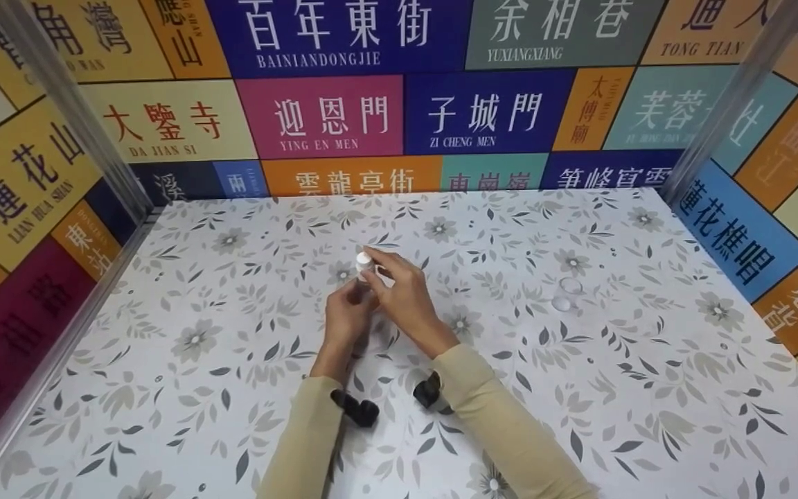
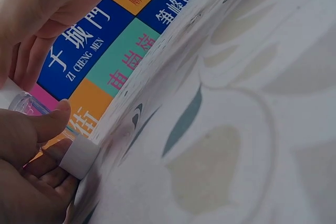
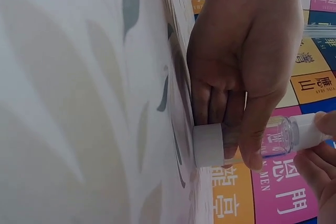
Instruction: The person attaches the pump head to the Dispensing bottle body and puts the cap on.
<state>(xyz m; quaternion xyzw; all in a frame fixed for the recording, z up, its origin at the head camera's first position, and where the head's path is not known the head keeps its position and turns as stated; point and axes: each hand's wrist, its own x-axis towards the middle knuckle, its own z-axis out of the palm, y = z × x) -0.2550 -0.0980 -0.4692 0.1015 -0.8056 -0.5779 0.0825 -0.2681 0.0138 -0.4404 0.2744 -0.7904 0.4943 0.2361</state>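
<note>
A small clear bottle (image 3: pixel 275 136) with a white top cap (image 1: pixel 364 258) is held just over the patterned table. Its lower end carries a wide white piece (image 3: pixel 208 145), close to the cloth. My left hand (image 1: pixel 348 315) grips the clear body between thumb and fingers, seen best in the right wrist view. With thumb and fingers, my right hand (image 1: pixel 402 287) pinches the white top cap from the right. In the left wrist view, the white lower piece (image 2: pixel 80 156) shows below the left fingers, while the upper part is mostly hidden.
Two small clear round pieces (image 1: pixel 570 285) lie on the table to the right of the hands. A floral cloth (image 1: pixel 233 430) covers the table. Coloured sign panels (image 1: pixel 321 116) stand behind and at both sides, with clear posts (image 1: pixel 724 104) at the corners.
</note>
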